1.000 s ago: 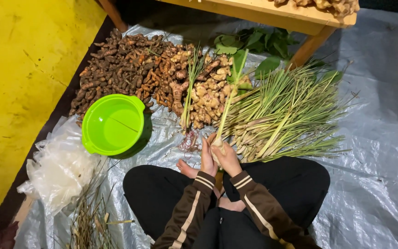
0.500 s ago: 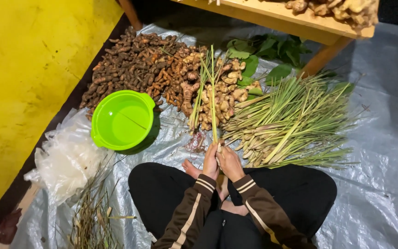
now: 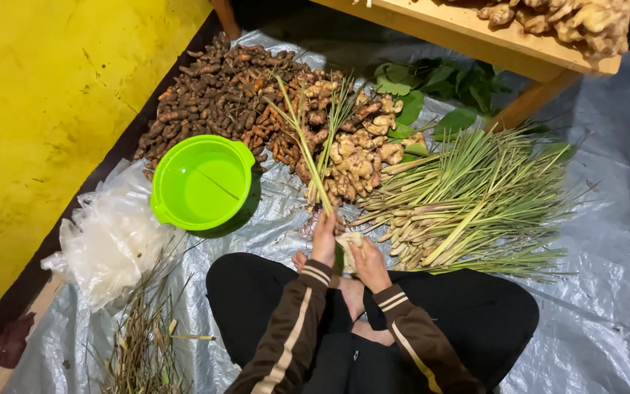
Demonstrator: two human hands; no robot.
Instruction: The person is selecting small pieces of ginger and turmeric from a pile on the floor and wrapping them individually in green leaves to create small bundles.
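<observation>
Green lemongrass stalks (image 3: 313, 157) stand upright in the left hand (image 3: 324, 239), clenched around their base above the person's lap. The right hand (image 3: 368, 264) grips the pale root end (image 3: 347, 243), beside the lemongrass pile (image 3: 468, 204) and green basin (image 3: 202, 182).

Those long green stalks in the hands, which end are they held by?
The left hand grips the lemongrass stalks near their lower end, leafy tips pointing away. The right hand holds the pale base.

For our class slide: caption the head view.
Seated person's left hand and right hand hold lemongrass stalks beside a green bowl.
</observation>
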